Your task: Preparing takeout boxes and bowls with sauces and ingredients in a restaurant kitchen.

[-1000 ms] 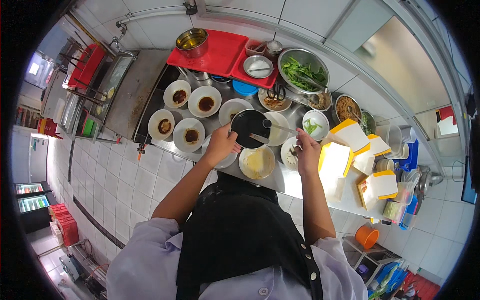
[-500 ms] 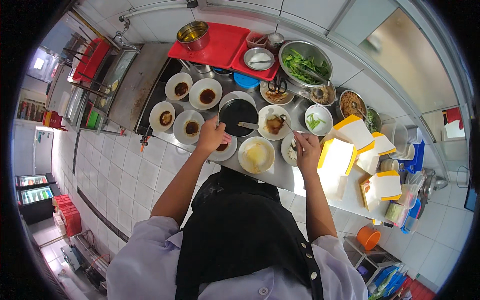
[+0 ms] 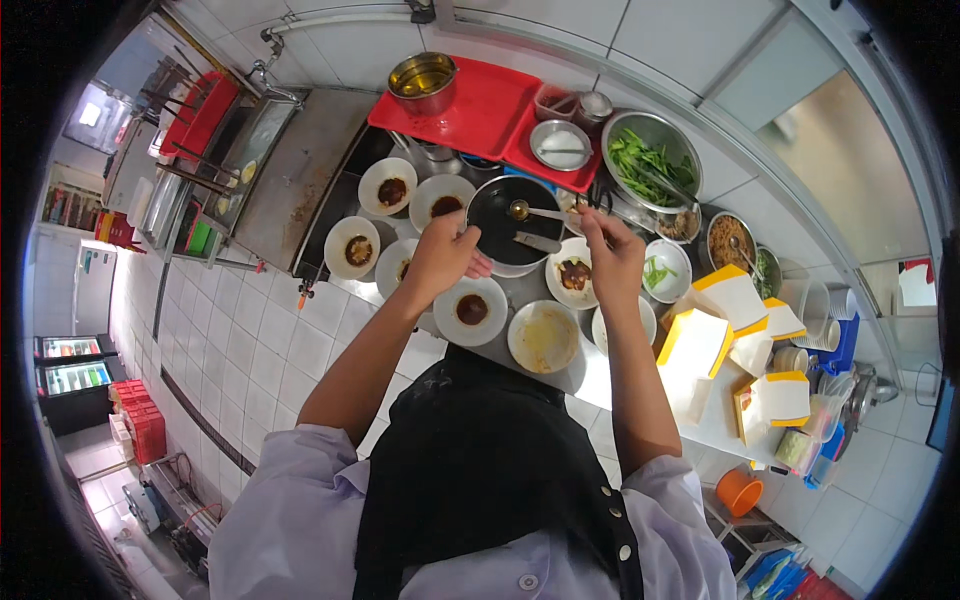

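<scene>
My left hand (image 3: 445, 256) grips the left side of a round pot (image 3: 493, 232) of dark liquid, raised over the bowls. In my right hand (image 3: 614, 250) is a small metal spoon (image 3: 519, 209), its bowl over the dark liquid. A flat metal piece (image 3: 538, 242) also shows inside the pot; what it belongs to I cannot tell. Just right of the pot sits a white bowl (image 3: 573, 272) with dark sauce in it. Nearer me stand another sauce bowl (image 3: 471, 311) and a bowl with yellowish residue (image 3: 543, 337). My right forearm partly covers another white bowl (image 3: 640, 318).
Several sauced white bowls (image 3: 351, 248) stand at left. Red trays (image 3: 490, 90) at the back carry a metal pot (image 3: 422, 84) and a small bowl (image 3: 560, 145). Leafy greens (image 3: 640, 165) fill a steel basin. Open yellow-and-white boxes (image 3: 695, 345) crowd the right.
My right hand has brought the spoon from the bowl on the right up over the pot. The bowl there now shows darker sauce. The whole view has shifted somewhat.
</scene>
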`<state>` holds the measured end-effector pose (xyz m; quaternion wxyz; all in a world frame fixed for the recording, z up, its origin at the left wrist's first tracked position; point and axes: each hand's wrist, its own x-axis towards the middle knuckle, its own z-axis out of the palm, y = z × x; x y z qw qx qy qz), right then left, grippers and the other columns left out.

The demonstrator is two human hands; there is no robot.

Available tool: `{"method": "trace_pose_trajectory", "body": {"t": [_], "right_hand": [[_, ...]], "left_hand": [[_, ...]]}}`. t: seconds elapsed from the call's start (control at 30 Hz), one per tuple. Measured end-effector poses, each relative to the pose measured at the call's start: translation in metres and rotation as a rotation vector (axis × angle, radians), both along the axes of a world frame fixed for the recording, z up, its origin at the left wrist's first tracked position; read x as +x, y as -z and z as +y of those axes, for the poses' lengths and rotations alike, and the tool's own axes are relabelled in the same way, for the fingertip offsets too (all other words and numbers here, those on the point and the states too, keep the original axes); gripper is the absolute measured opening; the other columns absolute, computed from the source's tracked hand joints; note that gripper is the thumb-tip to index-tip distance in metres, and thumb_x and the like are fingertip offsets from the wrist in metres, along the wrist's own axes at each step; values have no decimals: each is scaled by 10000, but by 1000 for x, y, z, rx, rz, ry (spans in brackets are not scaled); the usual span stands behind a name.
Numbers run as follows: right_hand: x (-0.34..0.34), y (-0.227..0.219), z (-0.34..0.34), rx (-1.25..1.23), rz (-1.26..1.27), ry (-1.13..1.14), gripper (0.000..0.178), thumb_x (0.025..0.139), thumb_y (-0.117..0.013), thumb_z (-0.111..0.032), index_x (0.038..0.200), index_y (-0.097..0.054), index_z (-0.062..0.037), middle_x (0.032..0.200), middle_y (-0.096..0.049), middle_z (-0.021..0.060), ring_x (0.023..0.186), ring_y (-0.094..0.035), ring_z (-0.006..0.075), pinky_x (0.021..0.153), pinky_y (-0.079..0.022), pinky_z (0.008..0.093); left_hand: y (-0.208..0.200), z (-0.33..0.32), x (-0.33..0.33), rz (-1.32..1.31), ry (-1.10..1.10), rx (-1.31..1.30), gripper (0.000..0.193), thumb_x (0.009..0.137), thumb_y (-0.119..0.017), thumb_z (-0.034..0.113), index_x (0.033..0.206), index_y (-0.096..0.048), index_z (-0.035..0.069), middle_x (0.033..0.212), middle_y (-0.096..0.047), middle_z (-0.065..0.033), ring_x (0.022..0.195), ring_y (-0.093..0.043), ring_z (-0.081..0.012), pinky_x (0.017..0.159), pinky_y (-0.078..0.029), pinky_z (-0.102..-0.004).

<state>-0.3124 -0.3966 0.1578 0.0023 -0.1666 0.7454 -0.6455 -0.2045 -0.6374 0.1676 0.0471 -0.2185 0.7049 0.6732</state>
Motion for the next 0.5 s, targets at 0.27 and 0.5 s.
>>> {"method": "trace_pose_trajectory", "body": {"t": [0.27, 0.5], "right_hand": [[-69, -5, -72, -141, -99, -137, 246, 1048, -678, -224, 1117, -744, 3, 835, -676, -15, 686, -553, 66, 637, -447, 248], [-94, 65, -66, 548, -52, 239, 602, 1004, -653, -391, 1342, -525, 91, 1077, -715, 341, 1060, -688, 521, 934, -533, 523]], "left_hand": [[-39, -59, -71, 102, -16, -69, 267, 1068, -467, 130, 1223, -566, -64, 820, -748, -240, 687, -778, -267, 567, -629, -317], [-11, -103, -144, 163, -53, -120, 260, 1074, -469, 157, 1212, -600, -21, 852, -758, -254, 694, -782, -278, 566, -634, -324]]}}
